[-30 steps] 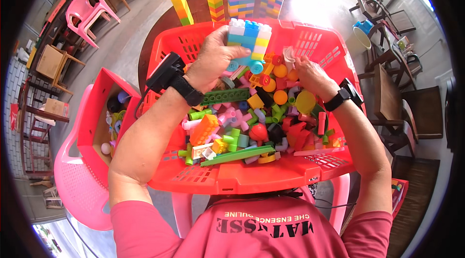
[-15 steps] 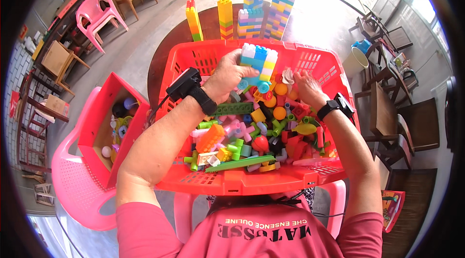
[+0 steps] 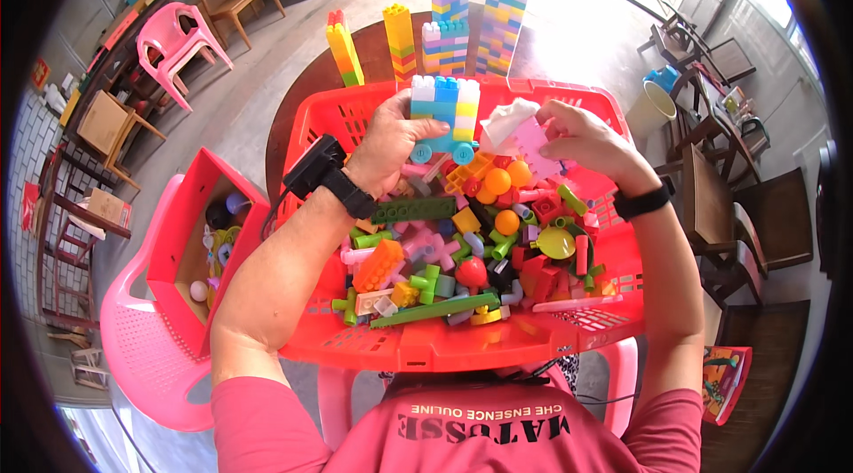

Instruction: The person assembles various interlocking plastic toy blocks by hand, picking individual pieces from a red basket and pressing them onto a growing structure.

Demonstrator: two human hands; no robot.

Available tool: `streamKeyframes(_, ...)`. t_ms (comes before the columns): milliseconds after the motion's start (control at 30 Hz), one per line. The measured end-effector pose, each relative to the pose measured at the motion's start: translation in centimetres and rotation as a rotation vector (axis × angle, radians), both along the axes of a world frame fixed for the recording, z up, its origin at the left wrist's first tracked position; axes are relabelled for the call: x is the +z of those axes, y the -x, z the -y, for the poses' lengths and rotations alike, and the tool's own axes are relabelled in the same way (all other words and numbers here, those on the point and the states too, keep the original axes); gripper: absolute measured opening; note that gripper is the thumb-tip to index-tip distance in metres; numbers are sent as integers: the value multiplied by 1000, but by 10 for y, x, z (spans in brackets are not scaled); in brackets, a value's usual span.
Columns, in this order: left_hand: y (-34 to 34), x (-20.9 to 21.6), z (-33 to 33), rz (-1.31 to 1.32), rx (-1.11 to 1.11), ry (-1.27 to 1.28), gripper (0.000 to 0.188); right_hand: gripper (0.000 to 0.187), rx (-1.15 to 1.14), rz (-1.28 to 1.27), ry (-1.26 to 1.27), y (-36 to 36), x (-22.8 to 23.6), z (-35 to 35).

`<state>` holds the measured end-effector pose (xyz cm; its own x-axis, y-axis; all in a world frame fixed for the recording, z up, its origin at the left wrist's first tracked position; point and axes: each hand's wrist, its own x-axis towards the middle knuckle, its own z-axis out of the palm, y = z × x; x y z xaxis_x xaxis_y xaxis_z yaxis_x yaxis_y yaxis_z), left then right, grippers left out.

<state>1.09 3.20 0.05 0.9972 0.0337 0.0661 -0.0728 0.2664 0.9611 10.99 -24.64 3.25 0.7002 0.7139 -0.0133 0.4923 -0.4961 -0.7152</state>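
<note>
My left hand [image 3: 387, 146] is closed around a toy block car [image 3: 458, 109], a stack of blue, white and yellow blocks on a turquoise wheeled base. It holds the car upright over the far part of a red plastic basket [image 3: 351, 350]. To its right, my right hand [image 3: 582, 143] pinches a flat pink piece with notched edges [image 3: 531, 144]. A crumpled white piece [image 3: 505, 123] sits against the pink piece's left side; whether my fingers hold it too, I cannot tell. Below both hands, the basket holds a jumble of toys, among them orange balls [image 3: 498, 180] and a dark green block strip [image 3: 414, 210].
Several block towers [image 3: 503, 24] stand on a round brown table [image 3: 306, 73] beyond the basket. At left, a red box [image 3: 182, 233] with small toys rests on a pink plastic chair [image 3: 142, 340]. Wooden chairs [image 3: 706, 193] line the right side.
My right hand has come up out of the toys with the pink piece, and the white piece has risen beside it. The block car appears slightly further left and lower in view.
</note>
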Motion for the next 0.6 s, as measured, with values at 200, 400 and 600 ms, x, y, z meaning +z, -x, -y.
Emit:
streamKeyframes(200,8,7,12,-9,136,-162,73,39,99,-376,-351,15,21,-10)
streamKeyframes(400,10,-1,19,-2,-51,-168,80,37,115,-377,-379,20,27,-10)
streamKeyframes(600,5,-13,5,208,10,-1091,46,29,200,421,492,27,29,-4)
